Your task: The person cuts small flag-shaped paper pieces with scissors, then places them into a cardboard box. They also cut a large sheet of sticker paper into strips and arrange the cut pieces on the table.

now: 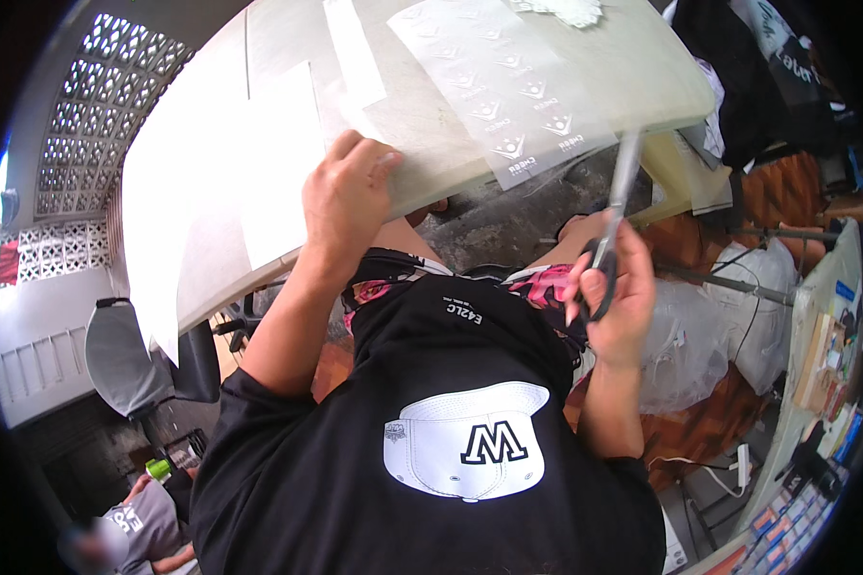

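Observation:
My right hand point(622, 287) grips a pair of scissors point(622, 176) by its dark handles. The blurred blades point away from me, near the table's front edge, so I cannot tell how far apart they are. Left of the blades, a translucent sheet point(503, 86) with rows of white printed logos lies on the white table point(431, 154) and hangs over the edge. My left hand point(349, 194) rests at the table's edge with its fingers curled; whether it pinches anything is hidden. Beside it are a white paper sheet point(280, 165) and a narrow white strip point(356, 54).
A small white heap point(572, 8) sits at the table's far side. Dark garments point(755, 86) are piled at the right. Clear plastic bags point(683, 345) stand on the floor by a cluttered side table point(809, 359). A grey chair point(126, 356) and another person point(147, 521) are at left.

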The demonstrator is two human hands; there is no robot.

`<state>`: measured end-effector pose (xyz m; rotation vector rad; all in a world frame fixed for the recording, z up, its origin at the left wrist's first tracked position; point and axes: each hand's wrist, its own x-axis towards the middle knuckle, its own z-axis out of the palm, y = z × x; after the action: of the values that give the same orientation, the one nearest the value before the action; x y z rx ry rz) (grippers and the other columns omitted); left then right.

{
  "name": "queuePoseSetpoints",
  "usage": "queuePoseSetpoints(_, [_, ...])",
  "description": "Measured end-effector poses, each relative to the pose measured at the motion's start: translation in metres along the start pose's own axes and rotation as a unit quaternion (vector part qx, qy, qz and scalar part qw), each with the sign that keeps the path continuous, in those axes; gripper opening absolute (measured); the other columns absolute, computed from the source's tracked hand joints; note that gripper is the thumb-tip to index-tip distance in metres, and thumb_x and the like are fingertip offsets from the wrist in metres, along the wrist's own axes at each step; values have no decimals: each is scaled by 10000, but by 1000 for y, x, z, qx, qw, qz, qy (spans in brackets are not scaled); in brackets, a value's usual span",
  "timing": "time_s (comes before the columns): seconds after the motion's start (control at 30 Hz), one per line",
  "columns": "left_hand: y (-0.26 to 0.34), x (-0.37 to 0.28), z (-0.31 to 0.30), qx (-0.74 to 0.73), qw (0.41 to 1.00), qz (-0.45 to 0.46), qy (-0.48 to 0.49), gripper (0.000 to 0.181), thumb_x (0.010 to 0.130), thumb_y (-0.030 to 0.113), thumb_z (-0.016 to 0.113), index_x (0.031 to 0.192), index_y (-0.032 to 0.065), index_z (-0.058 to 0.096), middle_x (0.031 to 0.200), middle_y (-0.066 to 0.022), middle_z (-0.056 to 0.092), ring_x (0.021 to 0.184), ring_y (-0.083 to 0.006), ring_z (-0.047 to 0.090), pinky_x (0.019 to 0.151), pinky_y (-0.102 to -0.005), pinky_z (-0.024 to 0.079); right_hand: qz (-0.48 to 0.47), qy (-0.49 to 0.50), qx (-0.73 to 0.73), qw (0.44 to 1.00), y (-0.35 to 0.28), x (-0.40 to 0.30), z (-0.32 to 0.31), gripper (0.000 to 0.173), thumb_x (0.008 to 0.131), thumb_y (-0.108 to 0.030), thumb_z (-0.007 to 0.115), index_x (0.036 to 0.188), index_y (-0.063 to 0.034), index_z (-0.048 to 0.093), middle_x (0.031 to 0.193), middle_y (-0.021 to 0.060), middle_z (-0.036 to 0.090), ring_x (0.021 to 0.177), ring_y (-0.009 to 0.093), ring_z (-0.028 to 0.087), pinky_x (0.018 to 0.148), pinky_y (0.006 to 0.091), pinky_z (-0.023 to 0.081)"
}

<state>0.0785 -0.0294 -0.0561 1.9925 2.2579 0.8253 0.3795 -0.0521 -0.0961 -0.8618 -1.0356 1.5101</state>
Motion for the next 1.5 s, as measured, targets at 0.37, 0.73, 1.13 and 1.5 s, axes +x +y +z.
queuePoseSetpoints(0.37, [139, -2, -14, -457, 820, 33, -342, 197, 1027, 217, 646, 966, 36, 597, 827, -37, 619, 539, -9, 414, 461, -191, 275, 131, 321, -100, 933, 84, -61, -95, 460, 941, -182, 724, 1331, -7, 555, 951, 156, 696, 851, 204, 713, 700, 357, 593])
queuePoseSetpoints(0.73, [404, -154, 335, -254, 542, -155, -786, 144, 969, 116, 676, 1037, 2, 620, 795, -29, 517, 553, -115, 450, 472, -287, 383, -53, 267, -400, 875, 111, -71, -114, 457, 904, -363, 677, 1252, -67, 668, 1248, 206, 681, 1196, 394, 622, 997, 501, 490])
queuePoseSetpoints(1.13, [440, -106, 392, -121, 710, 233, -653, 588, 932, 371, 715, 1369, 0, 585, 1304, -238, 658, 1164, -425, 656, 1015, -512, 510, 7, 310, -218, 925, 86, -67, -129, 263, 871, -212, 736, 1068, -61, 647, 892, 167, 705, 774, 366, 701, 645, 444, 551])
queuePoseSetpoints(1.5, [197, 17, 46, -209, 947, 237, -63, 216, 899, -10, 688, 1112, 7, 719, 1057, -163, 739, 984, -297, 721, 881, -361, 561, 4, 188, -22, 982, 83, -61, -159, 598, 990, -49, 669, 1524, -26, 400, 1059, 74, 633, 843, 141, 665, 624, 268, 595])
